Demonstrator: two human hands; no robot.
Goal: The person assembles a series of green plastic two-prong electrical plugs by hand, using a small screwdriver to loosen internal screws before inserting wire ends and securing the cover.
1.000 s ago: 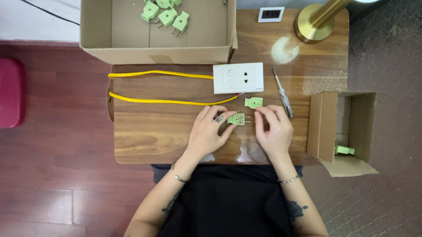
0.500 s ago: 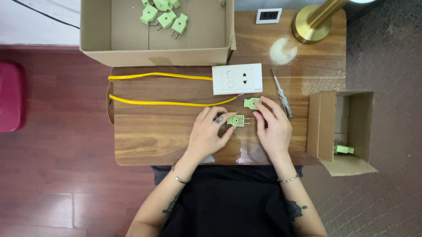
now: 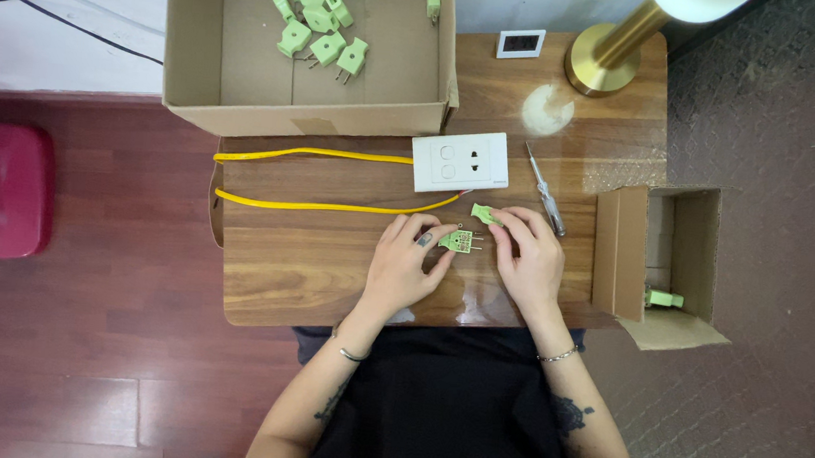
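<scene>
- The left hand (image 3: pixel 403 263) rests on the wooden desk (image 3: pixel 307 270), its fingertips pinching a small green plug (image 3: pixel 461 240) with metal pins; that grip is grasping the plug.
- The right hand (image 3: pixel 529 260) lies just beside it at 3 o'clock, its fingers touching a second green plug piece (image 3: pixel 484 214) at the plug's 1 o'clock; whether this grip is clenched on the piece cannot be told.
- A white socket plate (image 3: pixel 459 161) lies at 12 o'clock from the hands, with a yellow wire (image 3: pixel 322 205) running out from it towards 9 o'clock.
- A screwdriver (image 3: pixel 545 189) lies just beside the right hand at 12 o'clock.
- A big cardboard box (image 3: pixel 198 57) at 11 o'clock holds more green plugs (image 3: pixel 319 28).
- A small cardboard box (image 3: pixel 619 251) at 3 o'clock holds one green plug (image 3: pixel 664 299).
- A brass lamp base (image 3: pixel 603 65) stands at 1 o'clock.
</scene>
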